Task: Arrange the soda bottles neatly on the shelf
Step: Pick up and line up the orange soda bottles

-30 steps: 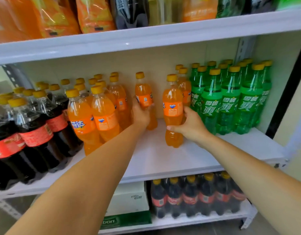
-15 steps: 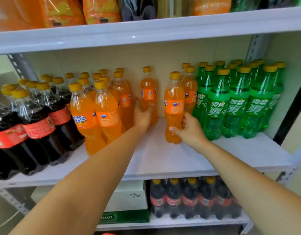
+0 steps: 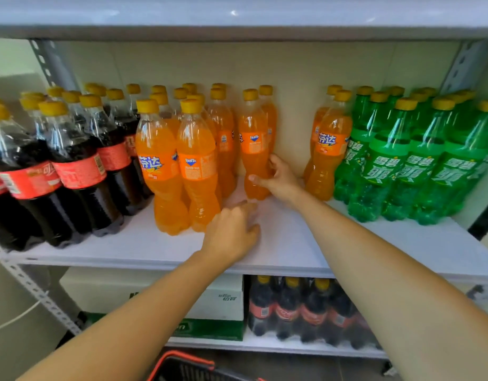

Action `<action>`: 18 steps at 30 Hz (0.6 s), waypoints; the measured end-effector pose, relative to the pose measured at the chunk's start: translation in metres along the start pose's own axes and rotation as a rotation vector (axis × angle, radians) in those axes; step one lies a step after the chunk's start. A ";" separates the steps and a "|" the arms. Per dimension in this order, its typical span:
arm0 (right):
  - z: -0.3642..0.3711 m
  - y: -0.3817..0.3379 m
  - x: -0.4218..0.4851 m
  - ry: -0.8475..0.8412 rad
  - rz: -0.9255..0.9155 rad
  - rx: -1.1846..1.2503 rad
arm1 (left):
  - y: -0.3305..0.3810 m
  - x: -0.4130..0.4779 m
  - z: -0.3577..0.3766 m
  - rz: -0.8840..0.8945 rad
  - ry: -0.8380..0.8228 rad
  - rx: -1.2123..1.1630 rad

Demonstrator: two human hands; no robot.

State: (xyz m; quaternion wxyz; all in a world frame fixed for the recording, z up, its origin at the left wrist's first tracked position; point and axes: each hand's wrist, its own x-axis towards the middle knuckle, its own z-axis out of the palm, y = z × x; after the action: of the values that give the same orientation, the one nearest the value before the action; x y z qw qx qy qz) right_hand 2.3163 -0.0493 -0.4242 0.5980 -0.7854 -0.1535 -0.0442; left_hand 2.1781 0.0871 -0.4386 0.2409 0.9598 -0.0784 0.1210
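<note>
An orange soda bottle [image 3: 254, 144] with a yellow cap stands upright on the white shelf [image 3: 292, 243], right of the orange group [image 3: 182, 166]. My right hand [image 3: 278, 180] grips its lower body. Another orange bottle [image 3: 267, 114] stands just behind it. My left hand [image 3: 232, 232] hovers low over the shelf in front, fingers loosely bent, holding nothing. Two orange bottles [image 3: 329, 149] stand further right, beside the green bottles [image 3: 419, 160].
Dark cola bottles [image 3: 72, 166] fill the shelf's left part. A bare gap lies between the gripped bottle and the two orange bottles at right. Below are white and green cartons [image 3: 221, 301], a wrapped cola pack [image 3: 300, 309] and an orange-rimmed basket [image 3: 188, 367].
My right hand has carried its orange bottle left and back, next to the bottle my left hand held. My left hand has let go and drawn back toward the shelf front.
</note>
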 end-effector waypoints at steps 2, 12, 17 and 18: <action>0.004 0.001 0.008 -0.008 -0.003 -0.016 | -0.009 -0.011 -0.001 0.102 -0.100 0.083; 0.006 -0.003 -0.015 0.093 -0.006 -0.051 | -0.017 -0.019 0.004 0.138 -0.125 0.072; -0.030 0.009 -0.074 0.713 -0.115 -0.208 | 0.005 0.009 0.008 0.048 0.083 -0.181; -0.039 0.011 -0.081 0.771 -0.096 -0.245 | 0.012 0.021 0.011 0.032 0.106 -0.250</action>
State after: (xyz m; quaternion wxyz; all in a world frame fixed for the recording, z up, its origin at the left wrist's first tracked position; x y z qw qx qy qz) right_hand 2.2471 -0.1042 -0.4443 0.5108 -0.7687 0.0520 -0.3814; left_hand 2.1980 0.0695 -0.4367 0.3604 0.9132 -0.0953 0.1645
